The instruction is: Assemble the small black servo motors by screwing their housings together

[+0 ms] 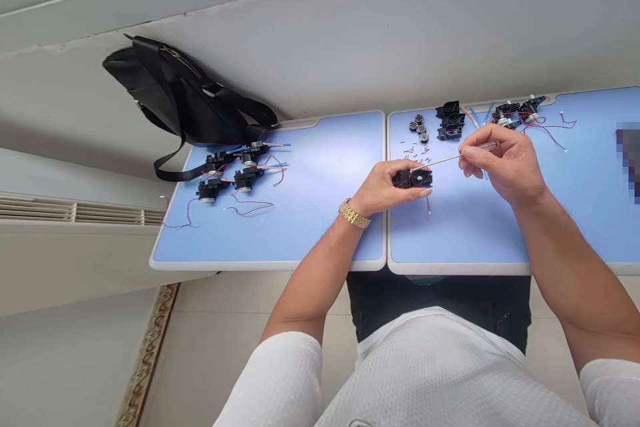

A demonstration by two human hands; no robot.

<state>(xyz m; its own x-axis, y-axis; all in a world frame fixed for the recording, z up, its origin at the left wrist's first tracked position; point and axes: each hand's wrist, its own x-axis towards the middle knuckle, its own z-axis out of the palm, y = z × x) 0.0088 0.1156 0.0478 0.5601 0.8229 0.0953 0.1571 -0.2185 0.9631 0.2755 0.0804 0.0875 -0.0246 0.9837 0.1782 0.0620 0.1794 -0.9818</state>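
Observation:
My left hand (383, 188) is closed around a small black plastic housing (415, 178), held just above the right-hand blue table. A thin wire hangs below the housing. In my right hand (500, 160) is a screwdriver (440, 161) with a clear handle. Its long shaft slants down to the left, and the tip meets the top of the housing. Behind my left hand lie several small loose screws (420, 150). Farther back sit several round black parts (420, 127) and a group of black plastic shells (451, 121).
Several black assemblies with red wires (235, 170) lie on the left blue table (320, 227). More wired assemblies (515, 110) rest at the back of the right table (460, 240). A black bag (185, 93) leans against the wall. A narrow seam divides the tables.

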